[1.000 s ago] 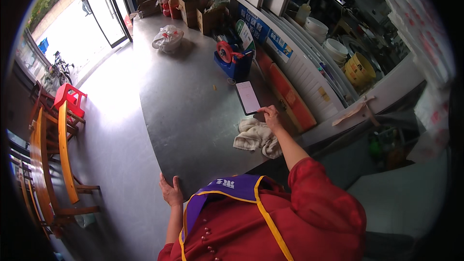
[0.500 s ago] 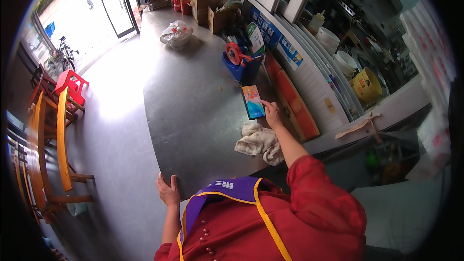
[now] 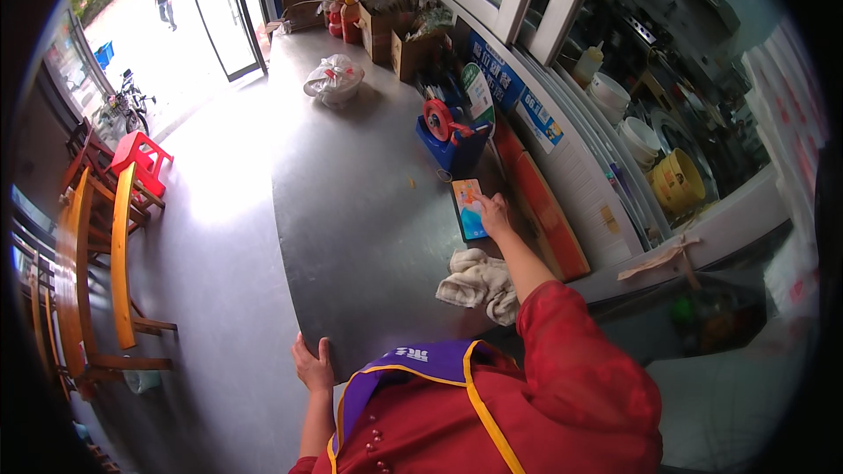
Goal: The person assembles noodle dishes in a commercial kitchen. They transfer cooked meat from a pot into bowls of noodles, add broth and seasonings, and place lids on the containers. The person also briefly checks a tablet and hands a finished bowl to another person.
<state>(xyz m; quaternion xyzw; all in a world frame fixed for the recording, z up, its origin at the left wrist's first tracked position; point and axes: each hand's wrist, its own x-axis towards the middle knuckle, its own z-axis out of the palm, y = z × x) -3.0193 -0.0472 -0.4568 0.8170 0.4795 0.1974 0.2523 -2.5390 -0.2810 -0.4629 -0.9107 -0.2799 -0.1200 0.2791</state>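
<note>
The person's left hand [image 3: 313,364] is at the edge of the grey metal table [image 3: 369,237], thumb and fingers wide apart. 1 flat, dark-edged phone [image 3: 471,225], lit blue and orange, lies on the table, just past the crumpled off-white cloth [image 3: 479,285]. The right hand [image 3: 493,214] reaches over the phone; how far its fingers curl is hard to tell.

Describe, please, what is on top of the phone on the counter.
The right hand is over the phone, partly across its lit, colourful screen; I cannot tell whether a fingertip touches it. The part of the screen beneath the hand is covered.
</note>
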